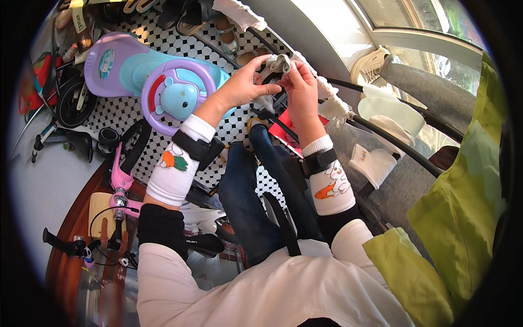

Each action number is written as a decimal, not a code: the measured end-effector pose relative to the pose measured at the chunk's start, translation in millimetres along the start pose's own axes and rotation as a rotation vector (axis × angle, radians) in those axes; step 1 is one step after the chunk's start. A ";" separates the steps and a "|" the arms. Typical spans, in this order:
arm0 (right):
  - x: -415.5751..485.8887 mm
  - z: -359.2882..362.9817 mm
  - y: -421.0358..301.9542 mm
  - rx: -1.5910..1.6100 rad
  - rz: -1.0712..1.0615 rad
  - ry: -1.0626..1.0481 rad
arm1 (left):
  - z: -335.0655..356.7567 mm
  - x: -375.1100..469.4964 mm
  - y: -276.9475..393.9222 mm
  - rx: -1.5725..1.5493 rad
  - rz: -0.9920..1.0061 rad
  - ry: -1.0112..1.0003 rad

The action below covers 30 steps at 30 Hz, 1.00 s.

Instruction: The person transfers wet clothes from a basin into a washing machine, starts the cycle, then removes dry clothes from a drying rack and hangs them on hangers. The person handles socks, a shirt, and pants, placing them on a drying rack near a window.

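Note:
A small bunched piece of light grey cloth (pixel 279 63), possibly a sock, is up at the black drying rail. My right hand (pixel 303 88) pinches it between thumb and fingers. From the other side, the index finger of my left hand (pixel 244 83) reaches the cloth; its thumb points towards my right hand, apart from that finger. Whether the left fingers grip the cloth is hidden. Close beside my right hand, white knitted items (pixel 330 96) hang along the black rail (pixel 396 137). A white sock (pixel 374 165) hangs lower, on the right.
A purple and blue ride-on toy (pixel 135 67) stands on the tiled floor, left of my hands. Pink bicycle handlebars (pixel 120 200) and a balance bike wheel (pixel 75 102) are further left. Shoes (pixel 226 34) lie beyond. Green cloth (pixel 453 196) hangs at right, near the window.

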State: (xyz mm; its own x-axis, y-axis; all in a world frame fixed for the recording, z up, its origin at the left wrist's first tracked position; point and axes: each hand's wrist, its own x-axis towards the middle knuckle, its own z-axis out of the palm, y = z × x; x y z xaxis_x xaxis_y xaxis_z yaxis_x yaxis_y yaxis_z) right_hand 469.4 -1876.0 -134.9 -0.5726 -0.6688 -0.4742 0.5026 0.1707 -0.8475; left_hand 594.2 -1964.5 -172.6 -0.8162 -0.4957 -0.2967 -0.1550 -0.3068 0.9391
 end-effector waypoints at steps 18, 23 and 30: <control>-11.8 14.6 -5.0 -0.140 0.213 -0.144 | -12.7 -43.4 6.5 -0.180 -0.122 0.096; -12.9 13.2 -1.3 0.028 0.060 0.110 | -20.1 -52.2 2.2 -0.049 -0.263 0.053; -16.9 13.4 3.2 0.188 0.012 0.155 | -14.7 -45.8 4.3 -0.207 -0.207 0.000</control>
State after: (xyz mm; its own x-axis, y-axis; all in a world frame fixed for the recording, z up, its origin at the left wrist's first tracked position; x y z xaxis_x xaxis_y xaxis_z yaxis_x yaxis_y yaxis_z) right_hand 489.4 -1873.9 -126.4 -0.6513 -0.5458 -0.5272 0.6131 0.0309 -0.7894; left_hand 639.1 -1955.0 -157.5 -0.7790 -0.4052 -0.4785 -0.2015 -0.5609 0.8030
